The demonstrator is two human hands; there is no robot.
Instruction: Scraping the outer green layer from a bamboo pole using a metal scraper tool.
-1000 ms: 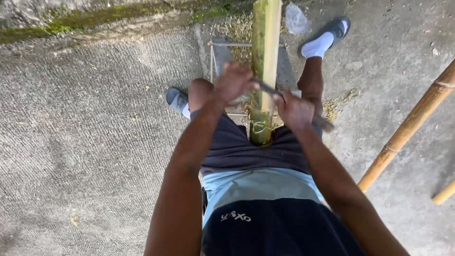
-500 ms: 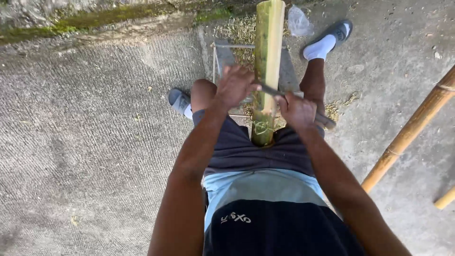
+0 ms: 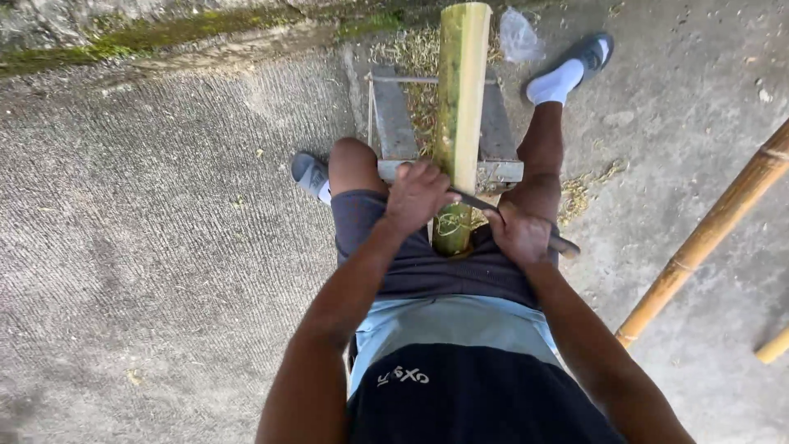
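- The bamboo (image 3: 460,107) lies lengthwise on a low frame (image 3: 393,115) between my legs, its near end at my lap.
- A blade (image 3: 472,201) crosses it near that end.
- My left hand (image 3: 419,196) is closed over the blade's far end; my right hand (image 3: 519,234) is clenched on its handle.
- I judge this the scraping step; the next pull calls for even pressure from both hands.
- Another pole (image 3: 707,234) lies on the concrete (image 3: 148,247) to my right.

Concrete floor (image 3: 148,247) carries a low wooden bench (image 3: 393,115); green bamboo pole (image 3: 460,99) lies along the bench; shavings (image 3: 415,53) litter the floor.
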